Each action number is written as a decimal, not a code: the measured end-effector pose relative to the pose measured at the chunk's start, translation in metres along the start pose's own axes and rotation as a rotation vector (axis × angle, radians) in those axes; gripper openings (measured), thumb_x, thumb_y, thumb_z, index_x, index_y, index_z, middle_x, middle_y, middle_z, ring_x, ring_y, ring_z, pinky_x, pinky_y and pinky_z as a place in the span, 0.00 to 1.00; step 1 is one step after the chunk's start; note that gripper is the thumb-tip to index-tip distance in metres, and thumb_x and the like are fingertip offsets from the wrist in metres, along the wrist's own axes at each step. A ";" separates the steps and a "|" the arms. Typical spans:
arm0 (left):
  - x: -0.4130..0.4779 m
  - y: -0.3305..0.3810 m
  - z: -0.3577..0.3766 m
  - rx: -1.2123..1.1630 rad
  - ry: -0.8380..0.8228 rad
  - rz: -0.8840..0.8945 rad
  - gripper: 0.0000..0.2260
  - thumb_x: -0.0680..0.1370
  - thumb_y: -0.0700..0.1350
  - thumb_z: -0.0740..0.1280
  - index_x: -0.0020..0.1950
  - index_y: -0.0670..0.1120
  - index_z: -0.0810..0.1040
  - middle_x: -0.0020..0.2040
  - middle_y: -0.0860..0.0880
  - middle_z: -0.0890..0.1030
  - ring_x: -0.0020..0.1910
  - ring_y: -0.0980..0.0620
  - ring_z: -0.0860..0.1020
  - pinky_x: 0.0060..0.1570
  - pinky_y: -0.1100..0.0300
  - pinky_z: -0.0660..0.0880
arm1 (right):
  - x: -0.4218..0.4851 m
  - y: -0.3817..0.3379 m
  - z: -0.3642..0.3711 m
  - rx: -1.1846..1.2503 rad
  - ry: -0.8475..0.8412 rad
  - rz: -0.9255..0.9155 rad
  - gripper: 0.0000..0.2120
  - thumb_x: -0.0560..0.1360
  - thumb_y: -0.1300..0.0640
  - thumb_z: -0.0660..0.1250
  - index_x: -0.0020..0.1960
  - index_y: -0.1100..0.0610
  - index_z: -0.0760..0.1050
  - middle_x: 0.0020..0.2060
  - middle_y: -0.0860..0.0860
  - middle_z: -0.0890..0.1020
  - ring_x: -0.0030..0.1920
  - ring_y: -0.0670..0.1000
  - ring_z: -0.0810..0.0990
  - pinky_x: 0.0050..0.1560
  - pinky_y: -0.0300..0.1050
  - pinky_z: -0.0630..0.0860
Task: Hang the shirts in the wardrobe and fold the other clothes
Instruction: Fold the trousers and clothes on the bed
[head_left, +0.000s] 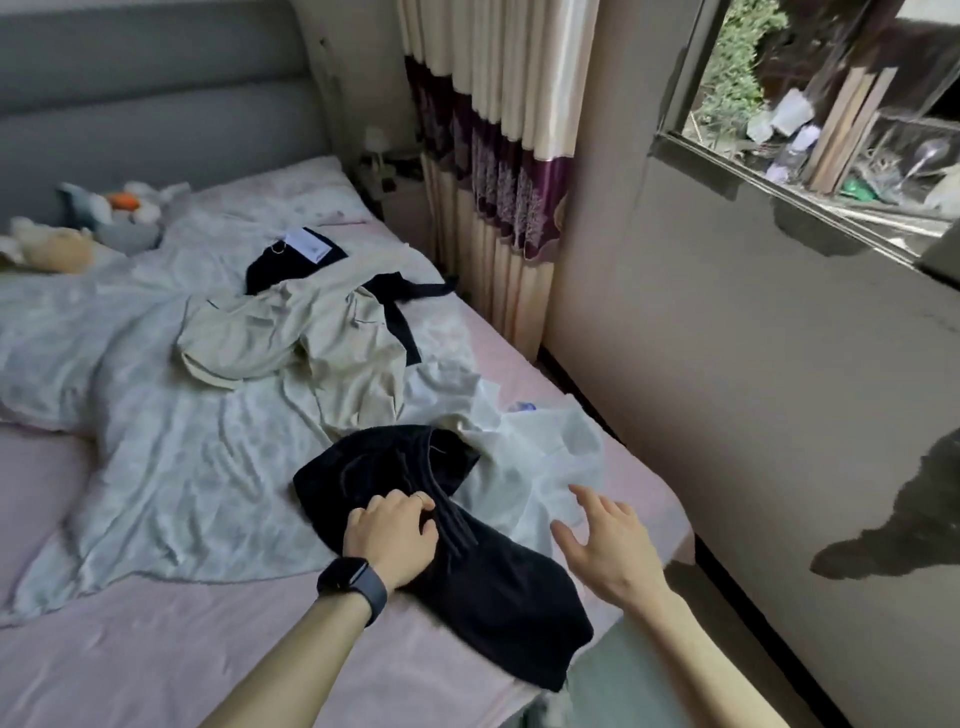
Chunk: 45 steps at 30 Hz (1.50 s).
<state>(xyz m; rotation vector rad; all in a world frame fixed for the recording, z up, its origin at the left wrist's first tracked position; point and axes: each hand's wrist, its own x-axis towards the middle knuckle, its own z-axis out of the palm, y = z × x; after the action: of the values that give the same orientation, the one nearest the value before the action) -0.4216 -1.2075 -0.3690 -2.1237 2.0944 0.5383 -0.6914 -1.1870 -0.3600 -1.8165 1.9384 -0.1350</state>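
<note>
Draped over the bed's (156, 649) near right edge, the dark garment (498, 582) is held down by the left hand (389, 540), fingers curled into its cloth, while the right hand (602, 545) hovers just beside it, fingers spread, seemingly ready to smooth it for folding.

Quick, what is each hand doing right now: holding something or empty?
Left hand: fingers curled, gripping the dark garment.
Right hand: open, holding nothing.

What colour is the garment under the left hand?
The garment is black; head view shows it best.
</note>
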 end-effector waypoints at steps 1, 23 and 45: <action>0.023 0.003 0.001 -0.002 -0.005 -0.022 0.17 0.81 0.56 0.57 0.70 0.59 0.71 0.66 0.54 0.75 0.65 0.49 0.73 0.63 0.53 0.69 | 0.032 0.003 0.002 0.012 -0.037 -0.003 0.31 0.80 0.38 0.58 0.79 0.48 0.58 0.71 0.48 0.74 0.71 0.53 0.68 0.65 0.50 0.71; 0.163 -0.087 0.075 -0.171 -0.329 -0.445 0.20 0.82 0.55 0.58 0.74 0.53 0.69 0.80 0.44 0.53 0.74 0.42 0.64 0.70 0.49 0.67 | 0.297 -0.127 0.012 0.442 0.146 -0.368 0.05 0.80 0.61 0.60 0.46 0.54 0.66 0.38 0.51 0.73 0.39 0.53 0.69 0.37 0.48 0.55; -0.091 -0.187 -0.316 -0.600 0.777 -0.039 0.14 0.74 0.59 0.72 0.54 0.55 0.77 0.52 0.57 0.80 0.54 0.49 0.78 0.52 0.55 0.75 | 0.008 -0.448 -0.178 0.591 0.485 -0.856 0.09 0.79 0.61 0.63 0.57 0.56 0.78 0.48 0.50 0.77 0.44 0.50 0.79 0.52 0.44 0.74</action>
<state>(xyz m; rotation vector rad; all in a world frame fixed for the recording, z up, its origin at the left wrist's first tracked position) -0.1819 -1.2155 -0.0771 -3.1013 2.4612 0.4050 -0.3535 -1.2903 -0.0319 -2.1362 1.0239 -1.3616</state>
